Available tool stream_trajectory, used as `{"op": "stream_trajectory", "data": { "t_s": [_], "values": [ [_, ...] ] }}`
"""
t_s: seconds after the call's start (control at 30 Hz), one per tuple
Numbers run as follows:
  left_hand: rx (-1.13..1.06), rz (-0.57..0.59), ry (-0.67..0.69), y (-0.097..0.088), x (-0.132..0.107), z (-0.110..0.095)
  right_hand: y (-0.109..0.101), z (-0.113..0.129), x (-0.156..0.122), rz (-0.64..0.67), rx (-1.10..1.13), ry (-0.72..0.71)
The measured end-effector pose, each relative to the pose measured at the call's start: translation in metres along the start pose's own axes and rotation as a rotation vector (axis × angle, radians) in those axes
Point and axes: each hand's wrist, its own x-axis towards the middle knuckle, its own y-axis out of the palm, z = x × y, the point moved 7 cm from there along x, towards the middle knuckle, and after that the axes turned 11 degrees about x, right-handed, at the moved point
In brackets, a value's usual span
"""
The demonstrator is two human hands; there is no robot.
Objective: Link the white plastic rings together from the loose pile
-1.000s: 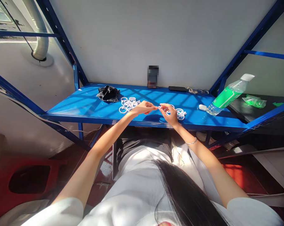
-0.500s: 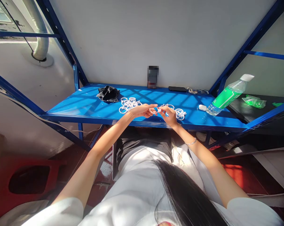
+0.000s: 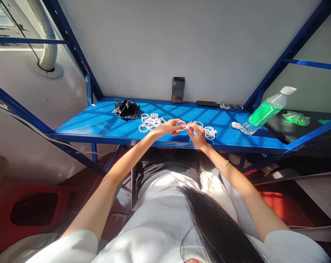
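Note:
My left hand (image 3: 167, 128) and my right hand (image 3: 198, 134) meet over the front of the blue shelf (image 3: 105, 120). Both pinch a white ring (image 3: 181, 126) held between them, fingers closed on it. A loose pile of white rings (image 3: 149, 121) lies on the shelf just left of my left hand. A second cluster of white rings (image 3: 210, 132) lies right of my right hand, and a few appear strung together behind my fingers. A thin bracelet sits on my right wrist.
A crumpled black bag (image 3: 126, 109) lies at the shelf's back left. A dark phone (image 3: 206, 103) and a small dark upright object (image 3: 178, 90) stand by the wall. A green-labelled water bottle (image 3: 266, 110) leans at the right, beside a small white case (image 3: 236, 125). A red stool (image 3: 31, 208) stands lower left.
My hands have drawn slightly closer and moved a little toward the wall. The white ring shows more fully between my fingers than a second ago.

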Motion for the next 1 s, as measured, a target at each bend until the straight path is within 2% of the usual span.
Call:
{"op": "stream_trajectory", "data": {
  "t_s": [0.13, 0.43, 0.8, 1.0],
  "values": [
    [0.175, -0.101, 0.088, -0.007, -0.004, -0.010, -0.003, 0.001, 0.001, -0.044, -0.007, 0.007],
    [0.247, -0.196, 0.173, -0.011, -0.008, -0.023, -0.003, -0.002, 0.000, -0.052, -0.018, 0.033],
    [0.351, -0.253, 0.189, -0.015, -0.010, -0.029, -0.003, -0.005, -0.002, -0.071, 0.023, 0.028],
    [0.352, -0.226, 0.202, -0.012, -0.011, -0.032, -0.001, -0.007, -0.003, -0.041, 0.037, 0.010]
  ]
}}
